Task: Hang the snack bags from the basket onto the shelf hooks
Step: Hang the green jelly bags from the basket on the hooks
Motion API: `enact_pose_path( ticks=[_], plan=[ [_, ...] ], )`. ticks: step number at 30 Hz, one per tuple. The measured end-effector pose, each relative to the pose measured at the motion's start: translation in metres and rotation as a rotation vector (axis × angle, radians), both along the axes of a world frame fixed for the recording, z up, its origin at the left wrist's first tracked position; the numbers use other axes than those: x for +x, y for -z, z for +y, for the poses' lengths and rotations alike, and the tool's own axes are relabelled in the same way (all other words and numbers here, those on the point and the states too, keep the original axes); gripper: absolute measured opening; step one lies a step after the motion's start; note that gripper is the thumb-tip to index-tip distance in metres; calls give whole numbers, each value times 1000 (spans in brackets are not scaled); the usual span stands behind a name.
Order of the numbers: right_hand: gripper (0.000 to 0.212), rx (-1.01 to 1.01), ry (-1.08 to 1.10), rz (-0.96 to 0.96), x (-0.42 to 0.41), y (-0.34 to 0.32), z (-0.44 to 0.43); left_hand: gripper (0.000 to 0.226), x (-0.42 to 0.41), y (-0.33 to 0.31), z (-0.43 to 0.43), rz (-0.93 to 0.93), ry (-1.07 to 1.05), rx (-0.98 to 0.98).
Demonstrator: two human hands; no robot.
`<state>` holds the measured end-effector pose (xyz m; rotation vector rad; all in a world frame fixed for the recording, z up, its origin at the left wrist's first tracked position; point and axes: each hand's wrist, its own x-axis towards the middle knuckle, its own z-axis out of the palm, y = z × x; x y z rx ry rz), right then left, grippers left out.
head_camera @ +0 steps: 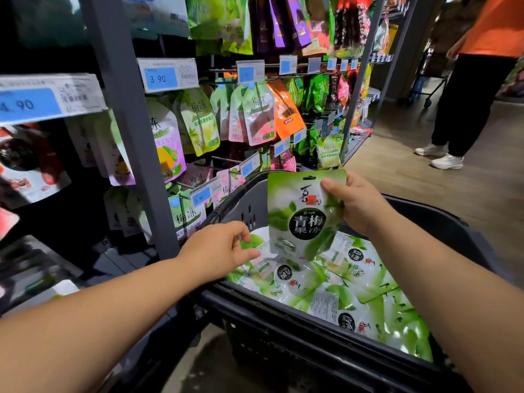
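Right, your shelf (133, 137) fills the left and centre of the view, a grey-posted rack hung thick with green, pink, purple and orange pouches. Below it, just in front of you, sits the black basket (283, 304), its far rim close against the rack's lower rows. Off to the right a person (476, 80) in an orange top and dark trousers stands on the wooden floor, well apart from you.

Inside the basket lie the snack bags (340, 279) – green and white, overlapping, some face up and some showing their backs.

One green bag (300, 211) is up out of the pile, upright and facing you above the basket's far side. Your right hand (357, 205) pinches it at its upper right corner, thumb on the front and fingers curled behind.

Your left hand (224, 248) hovers over the basket's left edge with loosely curled fingers and the thumb apart, gripping nothing – whether its fingertips touch the bags beneath, you can't tell.

Bare hooks (226, 160) jut from the rack just beyond the basket, blue price tags (167, 76) at their tips.
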<state>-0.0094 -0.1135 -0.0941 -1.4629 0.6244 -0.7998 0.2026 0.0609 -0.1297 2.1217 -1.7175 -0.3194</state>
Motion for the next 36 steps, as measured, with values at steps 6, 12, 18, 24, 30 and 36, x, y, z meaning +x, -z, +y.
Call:
enact_pose_path(
  ticks=[6, 12, 18, 24, 30, 36],
  plan=[
    [10, 35, -50, -218, 28, -19, 29, 60, -3, -3, 0, 202, -12, -23],
    [20, 63, -103, -319, 42, -28, 49, 66, -4, -10, -6, 564, -66, -109],
    [12, 56, -49, -391, 46, -35, 59, 17, -15, -6, -5, 917, 108, -34],
    [11, 58, -24, -119, 29, -28, 34, 16, -16, -15, -5, 848, 113, -114],
    [34, -126, 173, 679, -32, 24, -33, 19, -1, -9, 0, 576, -69, -244],
    [50, -260, 195, 1360, -84, 76, -60, 22, 11, -2, 1, 461, -192, -324]
  ],
)
